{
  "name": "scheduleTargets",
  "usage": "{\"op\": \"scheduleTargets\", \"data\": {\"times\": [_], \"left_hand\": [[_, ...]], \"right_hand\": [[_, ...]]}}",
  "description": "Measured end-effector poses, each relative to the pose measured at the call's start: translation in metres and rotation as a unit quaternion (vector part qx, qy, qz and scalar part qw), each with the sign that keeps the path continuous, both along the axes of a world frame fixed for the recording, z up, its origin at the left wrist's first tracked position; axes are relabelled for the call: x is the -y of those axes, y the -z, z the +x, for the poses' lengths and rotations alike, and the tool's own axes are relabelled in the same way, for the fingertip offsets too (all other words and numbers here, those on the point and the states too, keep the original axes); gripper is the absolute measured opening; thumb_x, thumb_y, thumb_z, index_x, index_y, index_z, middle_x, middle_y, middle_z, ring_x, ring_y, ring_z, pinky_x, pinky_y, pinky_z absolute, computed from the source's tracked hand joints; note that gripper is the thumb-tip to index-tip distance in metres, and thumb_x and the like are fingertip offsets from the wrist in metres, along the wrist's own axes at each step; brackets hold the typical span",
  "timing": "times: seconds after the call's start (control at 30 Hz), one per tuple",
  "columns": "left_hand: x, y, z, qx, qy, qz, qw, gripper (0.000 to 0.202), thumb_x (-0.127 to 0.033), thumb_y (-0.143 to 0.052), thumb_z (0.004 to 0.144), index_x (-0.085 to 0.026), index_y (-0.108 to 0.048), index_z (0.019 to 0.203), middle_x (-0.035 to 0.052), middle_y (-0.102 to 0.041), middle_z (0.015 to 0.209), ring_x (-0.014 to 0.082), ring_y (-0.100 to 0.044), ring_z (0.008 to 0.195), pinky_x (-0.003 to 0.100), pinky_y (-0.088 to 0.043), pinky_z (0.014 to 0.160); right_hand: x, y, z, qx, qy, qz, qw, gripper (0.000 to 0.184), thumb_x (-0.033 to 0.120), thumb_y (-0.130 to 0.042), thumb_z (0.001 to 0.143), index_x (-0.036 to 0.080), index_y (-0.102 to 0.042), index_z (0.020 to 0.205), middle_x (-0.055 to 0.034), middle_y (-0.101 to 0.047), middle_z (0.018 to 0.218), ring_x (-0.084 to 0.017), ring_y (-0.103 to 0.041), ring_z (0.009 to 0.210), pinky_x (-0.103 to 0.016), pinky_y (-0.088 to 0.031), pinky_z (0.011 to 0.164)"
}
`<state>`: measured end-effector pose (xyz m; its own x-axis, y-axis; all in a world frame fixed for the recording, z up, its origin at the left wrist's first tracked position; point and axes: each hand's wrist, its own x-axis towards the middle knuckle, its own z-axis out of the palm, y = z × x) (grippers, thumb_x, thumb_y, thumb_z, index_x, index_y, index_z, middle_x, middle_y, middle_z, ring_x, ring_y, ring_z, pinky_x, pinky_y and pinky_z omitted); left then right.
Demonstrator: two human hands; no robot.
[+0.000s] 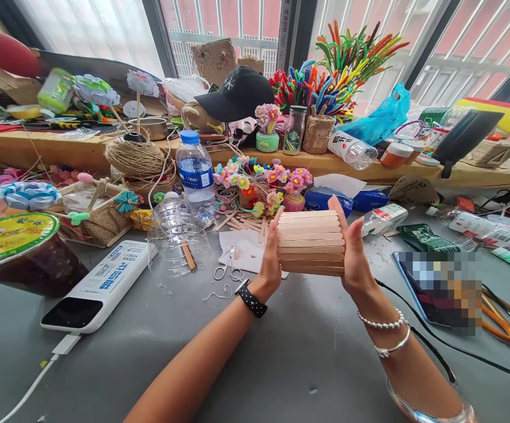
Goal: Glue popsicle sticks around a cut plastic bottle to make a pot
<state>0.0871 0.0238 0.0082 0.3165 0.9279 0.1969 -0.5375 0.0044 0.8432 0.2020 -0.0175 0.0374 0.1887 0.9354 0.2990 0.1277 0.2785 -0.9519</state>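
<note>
Between my two palms is a cylinder covered with popsicle sticks (311, 242), lying on its side above the grey table (281, 364). My left hand (271, 258) presses flat on its left end, and my right hand (354, 252) does the same on its right end. Most of the fingers are hidden behind the cylinder. Just left of my left hand, small scissors (229, 267) lie by a white paper sheet (248, 249). Loose popsicle sticks (246, 222) are scattered behind them.
To the left stand a cut clear plastic bottle (178, 235), a white power bank (100, 288) and a lidded cup (21, 252). A phone (435, 288), a black cable (431, 335) and orange-handled scissors (502, 320) lie on the right. Behind, a wooden ledge (246, 151) carries craft supplies.
</note>
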Motion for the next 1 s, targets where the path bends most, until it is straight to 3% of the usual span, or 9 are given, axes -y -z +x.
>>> {"op": "scheduleTargets", "data": {"times": [0.13,0.5,0.77,1.0], "left_hand": [[0.0005,0.0007,-0.0006,-0.016,-0.002,0.008,1.000,0.058,-0.055,-0.023,0.085,-0.024,-0.024,0.133,-0.0011,-0.029,0.140,0.0184,-0.026,0.127,0.033,-0.022,0.105],[-0.0010,0.0005,-0.0004,0.001,0.016,-0.017,1.000,0.058,-0.056,-0.019,0.085,-0.025,-0.023,0.134,-0.0014,-0.036,0.136,0.0192,-0.033,0.124,0.033,-0.029,0.102],[-0.0010,0.0016,-0.0004,0.012,0.017,-0.022,1.000,0.057,-0.054,-0.020,0.086,-0.024,-0.022,0.134,-0.0010,-0.034,0.137,0.0181,-0.028,0.127,0.033,-0.023,0.105],[-0.0006,0.0018,-0.0007,0.026,0.003,-0.027,0.999,0.054,-0.052,-0.022,0.087,-0.023,-0.027,0.133,-0.0016,-0.032,0.138,0.0172,-0.026,0.127,0.031,-0.019,0.107]], "right_hand": [[0.0002,-0.0012,-0.0009,-0.017,-0.007,0.004,1.000,0.060,0.062,-0.010,0.080,0.036,-0.016,0.135,0.0113,-0.009,0.144,-0.013,-0.004,0.132,-0.036,-0.010,0.109],[-0.0001,0.0020,-0.0033,-0.026,0.014,-0.005,1.000,0.059,0.061,-0.012,0.081,0.036,-0.022,0.133,0.0108,-0.014,0.143,-0.014,-0.008,0.132,-0.039,-0.011,0.108],[0.0010,0.0033,-0.0038,-0.017,0.029,0.000,0.999,0.057,0.060,-0.013,0.082,0.036,-0.023,0.133,0.0090,-0.017,0.143,-0.014,-0.011,0.132,-0.038,-0.007,0.108],[0.0005,0.0056,-0.0046,-0.013,0.038,-0.003,0.999,0.054,0.057,-0.012,0.083,0.037,-0.024,0.132,0.0079,-0.019,0.143,-0.014,-0.016,0.131,-0.038,-0.013,0.107]]}}
